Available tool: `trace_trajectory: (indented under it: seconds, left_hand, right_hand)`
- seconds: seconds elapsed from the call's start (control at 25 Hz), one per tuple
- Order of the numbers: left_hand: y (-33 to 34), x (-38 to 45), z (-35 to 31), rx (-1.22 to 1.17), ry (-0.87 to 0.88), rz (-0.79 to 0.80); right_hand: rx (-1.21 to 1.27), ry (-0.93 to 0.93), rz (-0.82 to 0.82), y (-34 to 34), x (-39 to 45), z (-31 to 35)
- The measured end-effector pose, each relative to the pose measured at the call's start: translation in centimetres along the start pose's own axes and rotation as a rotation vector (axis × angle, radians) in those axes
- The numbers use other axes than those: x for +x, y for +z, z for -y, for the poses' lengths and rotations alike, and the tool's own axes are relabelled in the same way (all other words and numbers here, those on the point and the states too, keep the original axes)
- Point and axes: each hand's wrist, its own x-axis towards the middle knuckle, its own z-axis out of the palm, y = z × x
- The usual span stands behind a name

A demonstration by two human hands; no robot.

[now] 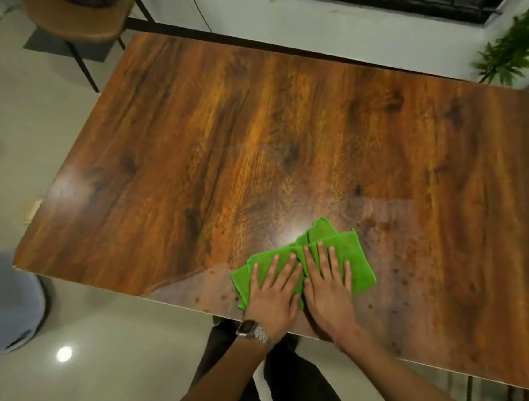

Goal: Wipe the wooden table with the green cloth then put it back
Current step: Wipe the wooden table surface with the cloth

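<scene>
A folded green cloth lies flat on the wooden table, close to its near edge. My left hand, with a metal watch on the wrist, presses flat on the cloth's left half, fingers spread. Beside it my right hand presses flat on the cloth's right half. Both palms cover much of the cloth. Damp streaks and small droplets mark the wood around the cloth and to its right.
A brown chair stands on the floor beyond the table's far left corner. A green plant is past the far right edge, by the white wall and a dark window. A pale rounded object sits on the floor at left.
</scene>
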Motion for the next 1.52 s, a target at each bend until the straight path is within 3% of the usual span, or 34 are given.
trace_trajectory:
  seconds: [0.16, 0.48, 0.64, 0.8, 1.2, 1.52]
  left_hand:
    - [-0.1, -4.8, 5.8, 0.056, 0.038, 0.007]
    - [-1.5, -9.8, 20.8, 0.033, -0.075, -0.061]
    - [-2.5, -9.3, 23.2, 0.030, -0.022, -0.016]
    - [-1.5, -7.7, 19.7, 0.010, 0.004, 0.008]
    - [0.0, -1.0, 2.5, 0.057, 0.380, 0.089]
    - [2.4, 2.7, -13.3, 0.074, 0.440, 0.190]
  right_hand:
    - [0.026, -0.026, 0.060, 1.3, -2.9, 6.0]
    - [0.084, -0.253, 0.237, 2.3, 0.8, 20.4]
    - [0.082, -0.263, 0.230, 2.4, 1.2, 21.8]
    - [0.042, -0.266, 0.148, 2.5, -0.1, 17.6]
    - [0.073, 0.141, 0.076, -0.7, -7.0, 0.8]
    - [0.071, 0.281, 0.007, -3.0, -11.9, -14.5]
